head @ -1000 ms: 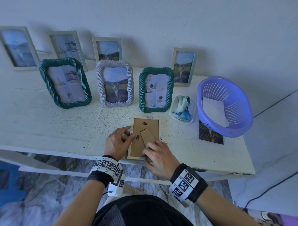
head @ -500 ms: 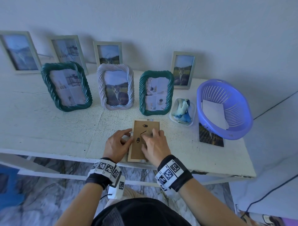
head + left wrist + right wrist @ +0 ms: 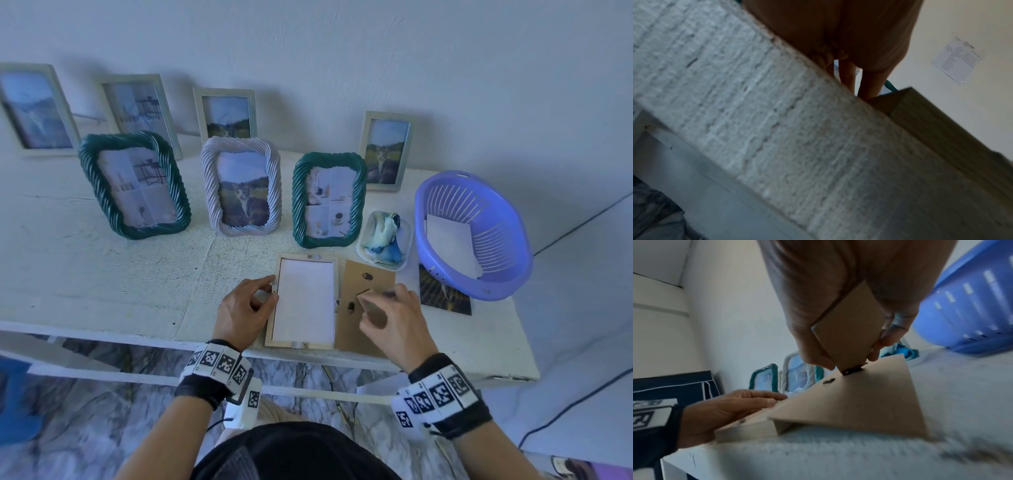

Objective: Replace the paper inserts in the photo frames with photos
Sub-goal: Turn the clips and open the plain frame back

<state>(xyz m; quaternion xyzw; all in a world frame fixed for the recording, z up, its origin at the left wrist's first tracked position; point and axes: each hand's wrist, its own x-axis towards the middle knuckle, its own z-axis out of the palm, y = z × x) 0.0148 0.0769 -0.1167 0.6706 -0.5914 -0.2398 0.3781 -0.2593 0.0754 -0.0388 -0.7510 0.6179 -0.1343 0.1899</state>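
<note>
Head view: backing board (image 3: 368, 301) is now off the wooden frame (image 3: 303, 301) and sits to its right; half a sec ago it covered the frame w/ both hands on it. White paper insert (image 3: 305, 301) is thus exposed, lying flat inside the frame, face-down on the table (image 3: 102, 274) near the front edge. Judgement: insert is next to come out; photo (image 3: 445, 294) waits part-tucked under the purple basket (image 3: 474, 236), well right of the frame. One white sheet already lies in the basket. Left hand (image 3: 245, 310) is at the frame's left rail, thumb and fingers curled on its edge. Right hand (image 3: 394, 322) pinches the board's fold-out stand. Frame lies between the two hands.

Left wrist view: blurred. Fingers (image 3: 847, 74) reach down to the frame corner (image 3: 888, 100) at the table edge. Contact is seen; grip detail is not clear here.

Right wrist view: right hand (image 3: 849, 331) clamps the stand flap (image 3: 849, 331) btw thumb and fingers. Board (image 3: 855, 395) is tilted, left edge resting on the frame (image 3: 746, 430), right edge low toward the table, not yet laid flat. Left hand (image 3: 731, 408) rests at the frame's far side, fingers extended along it. Insert is hidden by the board in this view.
</note>
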